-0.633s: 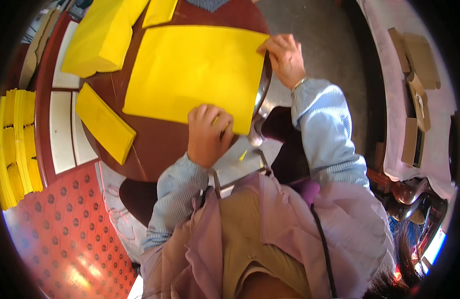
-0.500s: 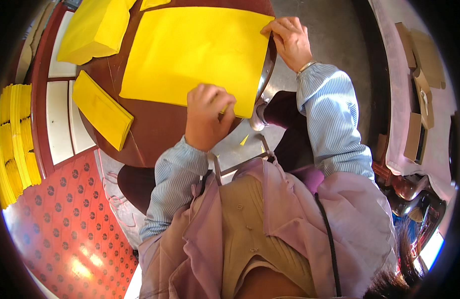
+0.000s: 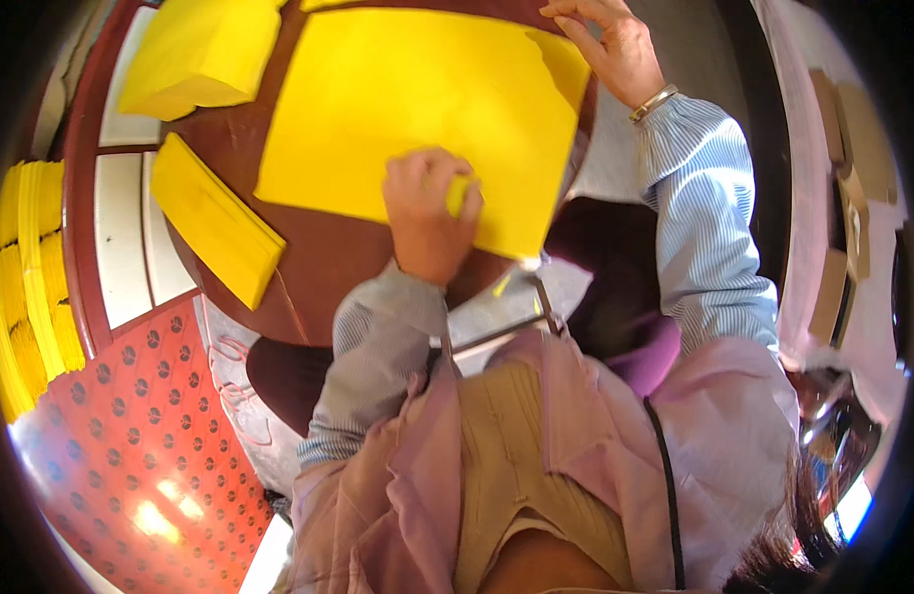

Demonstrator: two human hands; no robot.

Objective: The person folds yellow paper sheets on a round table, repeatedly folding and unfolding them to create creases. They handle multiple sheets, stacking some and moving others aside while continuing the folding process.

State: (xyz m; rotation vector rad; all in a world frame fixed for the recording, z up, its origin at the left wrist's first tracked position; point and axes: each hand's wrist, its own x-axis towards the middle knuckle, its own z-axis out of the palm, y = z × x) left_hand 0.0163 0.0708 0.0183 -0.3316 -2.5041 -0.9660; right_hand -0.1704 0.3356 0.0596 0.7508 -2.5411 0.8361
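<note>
"One yellow sheet [image 3: 388, 99] is lying on the tabletop [image 3: 328, 247], looking light and smooth, probably creasing easily."

"Where would fingers be gripping best?"

"Along an edge or corner, I'm judging. The left hand [image 3: 427, 218] is curling over its near edge; whether it's pinching, I can't tell."

"And the right hand [image 3: 615, 49]?"

"Hovering by the far right corner, thumb and forefinger parting slightly. The left fingertips are hiding, and the view is cropping that yellow block [image 3: 195, 59]."

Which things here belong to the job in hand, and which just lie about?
Likely job: large yellow sheet under the left hand, thick yellow block, narrow yellow bundle, brown table.
Probably lying about: brown cardboard boxes, small yellow scrap.
</note>
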